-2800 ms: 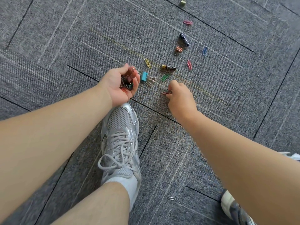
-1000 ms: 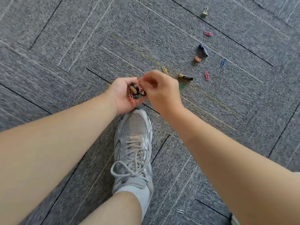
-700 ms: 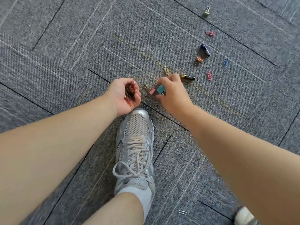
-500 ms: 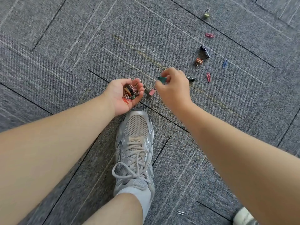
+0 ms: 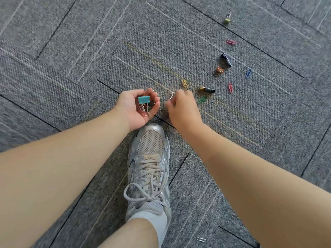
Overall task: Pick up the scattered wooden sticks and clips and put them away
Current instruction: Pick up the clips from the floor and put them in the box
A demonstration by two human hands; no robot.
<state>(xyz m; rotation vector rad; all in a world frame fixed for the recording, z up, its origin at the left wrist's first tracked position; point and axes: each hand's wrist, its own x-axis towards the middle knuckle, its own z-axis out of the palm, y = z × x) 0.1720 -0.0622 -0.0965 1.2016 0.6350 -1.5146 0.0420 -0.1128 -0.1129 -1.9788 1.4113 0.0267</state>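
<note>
Grey carpet (image 5: pixel 89 51) covers the floor, with a silver sneaker (image 5: pixel 149 167) planted at the centre. Just beyond its toe the left hand (image 5: pixel 138 109) lies palm up, its fingers curled into a cup around a small heap of clips, a teal binder clip (image 5: pixel 143 99) on top. Just beside it the right hand (image 5: pixel 182 110) hovers low over the carpet, blurred, its fingers pinched on a thin wire clip handle (image 5: pixel 172 95). Beyond the hands lie two batteries (image 5: pixel 207 89), an orange binder clip (image 5: pixel 219 70), an olive binder clip (image 5: pixel 227 19), and yellow (image 5: pixel 184 83), green (image 5: pixel 202 100), red (image 5: pixel 230 87), blue (image 5: pixel 248 73) and pink (image 5: pixel 231 42) paper clips, well apart.
</note>
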